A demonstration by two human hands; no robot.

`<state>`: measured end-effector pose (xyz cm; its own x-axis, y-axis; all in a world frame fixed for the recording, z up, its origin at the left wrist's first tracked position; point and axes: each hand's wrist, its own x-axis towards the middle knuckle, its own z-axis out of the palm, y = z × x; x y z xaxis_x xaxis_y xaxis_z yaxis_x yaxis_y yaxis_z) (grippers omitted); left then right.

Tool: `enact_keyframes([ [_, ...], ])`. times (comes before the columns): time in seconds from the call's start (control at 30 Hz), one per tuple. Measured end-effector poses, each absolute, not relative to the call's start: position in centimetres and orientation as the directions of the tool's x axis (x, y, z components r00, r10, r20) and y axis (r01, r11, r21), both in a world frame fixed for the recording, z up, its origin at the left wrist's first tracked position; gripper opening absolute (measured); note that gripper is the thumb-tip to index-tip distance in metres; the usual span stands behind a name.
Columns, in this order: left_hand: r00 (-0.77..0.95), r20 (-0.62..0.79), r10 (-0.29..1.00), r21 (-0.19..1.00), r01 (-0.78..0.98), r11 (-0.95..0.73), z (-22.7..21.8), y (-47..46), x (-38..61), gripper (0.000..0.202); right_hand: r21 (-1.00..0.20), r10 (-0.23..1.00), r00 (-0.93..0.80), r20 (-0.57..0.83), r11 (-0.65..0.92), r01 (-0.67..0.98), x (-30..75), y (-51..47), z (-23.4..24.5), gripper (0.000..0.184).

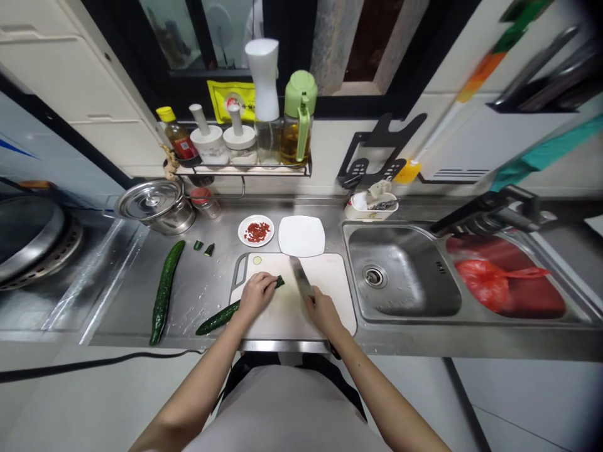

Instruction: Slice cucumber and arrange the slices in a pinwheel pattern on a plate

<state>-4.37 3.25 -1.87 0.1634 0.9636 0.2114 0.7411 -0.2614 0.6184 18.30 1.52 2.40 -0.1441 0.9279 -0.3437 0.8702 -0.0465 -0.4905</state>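
Note:
My left hand (pixel 257 294) pinches a small dark green cucumber piece (pixel 279 282) over the white cutting board (pixel 339 295). A longer cucumber (pixel 217 319) lies partly under my left wrist, its other end hidden there and its near end past the board's left edge. My right hand (pixel 324 312) is closed around the handle of a kitchen knife (pixel 300 276), which is apart from the cucumber piece. The blade points away from me, its tip near the square white plate (pixel 301 236). A pale round slice (pixel 257 260) rests at the board's upper left.
To the left lie a whole cucumber (pixel 166 292) and two cut ends (pixel 209 250). A small plate (pixel 242 237) holds chopped red bits. A steel pot (pixel 174 213) stands behind. Right of the board is the sink (pixel 400 270), with a red bag (pixel 485 285) in its far basin.

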Motion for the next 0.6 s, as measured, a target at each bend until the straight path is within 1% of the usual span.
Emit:
enact_keyframes([
  [0.1, 0.219, 0.266, 0.939, 0.573, 0.747, -0.337, -2.7, 2.9, -4.1, 0.025, -0.405, 0.890, -0.183, -0.419, -0.002, 0.914, 17.3, 1.8, 3.4, 0.023],
  [0.2, 0.233, 0.303, 0.924, 0.547, 0.751, -0.369, -3.2, 3.2, -4.0, 0.025, -0.370, 0.855, -0.229, -0.464, 0.048, 0.928, 16.2, 1.8, 4.3, 0.025],
  [0.47, 0.271, 0.324, 0.907, 0.503, 0.762, -0.407, -3.6, 3.1, -3.8, 0.026, -0.284, 0.831, -0.248, -0.498, 0.114, 0.952, 14.6, 1.2, 5.2, 0.037],
  [0.6, 0.266, 0.333, 0.905, 0.498, 0.765, -0.408, -3.6, 3.1, -3.7, 0.025, -0.293, 0.835, -0.250, -0.491, 0.113, 0.949, 14.4, 1.0, 5.2, 0.038],
])
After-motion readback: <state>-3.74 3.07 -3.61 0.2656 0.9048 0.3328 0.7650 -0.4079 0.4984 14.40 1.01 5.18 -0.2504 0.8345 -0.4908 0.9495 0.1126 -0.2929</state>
